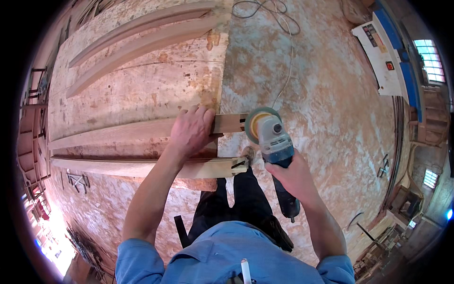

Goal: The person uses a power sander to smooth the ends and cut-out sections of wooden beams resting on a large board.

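Note:
My right hand (291,176) is closed round the body of an angle grinder (280,149), whose round sanding disc (252,125) is at the slotted right end of a long wooden piece (142,130). Whether disc and wood touch, I cannot tell. My left hand (194,129) grips that piece near its right end, fingers over the far edge. Nearer my body lies a second long wooden piece (142,169), with a notched end pointing right, partly behind my left forearm.
Two curved wooden pieces (142,42) lie on the far part of the wooden worktable (142,78). A cable (291,53) runs across the floor from the grinder. A white and blue machine (381,56) stands at the right. My shoe (249,153) shows beside the table.

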Demonstrator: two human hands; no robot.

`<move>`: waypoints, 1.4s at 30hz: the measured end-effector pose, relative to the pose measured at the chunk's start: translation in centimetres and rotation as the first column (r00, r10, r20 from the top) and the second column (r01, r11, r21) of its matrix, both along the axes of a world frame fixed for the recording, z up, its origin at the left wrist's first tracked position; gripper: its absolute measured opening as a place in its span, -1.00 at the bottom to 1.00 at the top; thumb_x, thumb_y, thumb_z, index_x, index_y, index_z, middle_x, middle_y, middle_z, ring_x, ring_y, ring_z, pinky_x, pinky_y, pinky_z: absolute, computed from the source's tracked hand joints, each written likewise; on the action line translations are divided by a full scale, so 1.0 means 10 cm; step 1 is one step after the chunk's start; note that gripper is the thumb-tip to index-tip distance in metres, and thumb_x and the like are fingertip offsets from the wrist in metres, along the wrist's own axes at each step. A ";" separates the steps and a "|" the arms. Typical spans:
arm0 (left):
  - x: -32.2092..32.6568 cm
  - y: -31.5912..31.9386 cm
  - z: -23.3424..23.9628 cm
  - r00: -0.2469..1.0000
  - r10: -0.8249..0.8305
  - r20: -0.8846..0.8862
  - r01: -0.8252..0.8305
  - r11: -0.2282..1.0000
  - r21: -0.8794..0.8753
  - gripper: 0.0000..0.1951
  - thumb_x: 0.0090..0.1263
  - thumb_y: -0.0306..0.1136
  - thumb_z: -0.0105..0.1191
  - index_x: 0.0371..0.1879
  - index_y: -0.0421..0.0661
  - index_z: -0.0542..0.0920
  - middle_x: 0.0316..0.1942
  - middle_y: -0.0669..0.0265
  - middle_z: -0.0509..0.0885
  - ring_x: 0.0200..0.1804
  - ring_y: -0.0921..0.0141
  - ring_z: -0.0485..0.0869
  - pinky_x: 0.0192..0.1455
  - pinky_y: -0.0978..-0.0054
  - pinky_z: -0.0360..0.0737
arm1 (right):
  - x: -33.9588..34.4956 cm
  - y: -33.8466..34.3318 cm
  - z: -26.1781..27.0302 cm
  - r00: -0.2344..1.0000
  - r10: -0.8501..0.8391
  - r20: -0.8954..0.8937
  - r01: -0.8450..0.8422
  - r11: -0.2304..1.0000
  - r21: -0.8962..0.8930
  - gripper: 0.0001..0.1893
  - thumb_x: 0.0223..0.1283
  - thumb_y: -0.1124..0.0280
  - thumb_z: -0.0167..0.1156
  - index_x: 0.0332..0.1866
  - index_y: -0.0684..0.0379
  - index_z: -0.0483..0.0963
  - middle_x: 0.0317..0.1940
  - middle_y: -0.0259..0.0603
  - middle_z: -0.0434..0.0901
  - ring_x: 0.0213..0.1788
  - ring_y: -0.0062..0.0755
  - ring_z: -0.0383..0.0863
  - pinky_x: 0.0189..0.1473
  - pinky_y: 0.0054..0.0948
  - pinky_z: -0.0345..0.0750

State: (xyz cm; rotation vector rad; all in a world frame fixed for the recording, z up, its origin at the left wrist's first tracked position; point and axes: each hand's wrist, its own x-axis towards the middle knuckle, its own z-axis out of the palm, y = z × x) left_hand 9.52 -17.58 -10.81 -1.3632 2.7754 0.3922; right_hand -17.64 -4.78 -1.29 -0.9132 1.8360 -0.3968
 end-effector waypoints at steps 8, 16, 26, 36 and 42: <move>0.03 -0.01 -0.03 0.998 -0.021 0.059 0.018 0.999 0.035 -0.39 0.25 0.13 0.44 0.10 -0.01 0.55 0.02 0.26 0.68 0.15 0.24 0.68 0.15 0.18 0.63 | -0.15 0.06 -0.02 0.993 -0.121 0.006 0.121 0.993 0.004 -0.47 0.16 0.25 0.53 0.15 0.36 0.60 -0.11 -0.05 0.79 -0.06 -0.32 0.79 0.01 -0.32 0.67; 0.75 -0.44 0.06 0.982 0.148 0.121 -0.144 0.989 -0.041 -0.27 0.15 -0.17 0.55 0.34 -0.02 0.54 0.24 0.18 0.68 0.34 0.08 0.61 0.43 0.08 0.53 | -0.47 0.54 -0.04 0.955 -0.291 0.051 0.289 0.956 0.037 -0.51 0.14 0.33 0.51 0.14 0.34 0.61 -0.08 -0.10 0.77 -0.06 -0.34 0.76 0.01 -0.33 0.66; 2.72 0.36 0.04 0.445 0.871 -0.209 -0.828 0.311 -0.467 -0.08 0.33 0.00 0.45 0.58 -0.21 0.33 0.49 -0.12 0.45 0.55 -0.07 0.35 0.61 -0.02 0.30 | -0.50 0.95 -0.23 0.928 -0.316 0.198 0.310 0.949 0.058 -0.57 0.18 0.41 0.47 0.13 0.33 0.60 -0.14 -0.18 0.76 -0.11 -0.40 0.73 -0.03 -0.34 0.66; 5.09 0.75 -0.38 -0.628 0.740 -0.240 -0.652 -0.332 0.682 -0.07 0.23 0.34 0.41 0.41 -0.15 0.53 0.24 0.04 0.59 0.08 0.07 0.66 -0.04 0.04 0.66 | -0.80 1.44 -0.24 0.866 -0.468 0.177 0.472 0.882 0.022 -0.55 0.42 0.28 0.26 0.26 0.29 0.37 -0.33 -0.11 0.63 -0.48 -0.18 0.72 -0.41 -0.20 0.74; 5.48 0.54 -0.83 -0.361 0.915 -0.180 -0.899 -0.290 0.328 -0.25 0.30 0.12 0.24 0.14 -0.45 0.70 0.03 -0.10 0.81 0.06 0.12 0.76 0.18 0.19 0.65 | -0.80 1.48 -0.02 0.826 -0.551 0.117 0.551 0.834 0.038 -0.61 0.52 0.09 0.24 0.12 0.21 0.45 -0.33 -0.15 0.63 -0.50 -0.22 0.69 -0.43 -0.18 0.72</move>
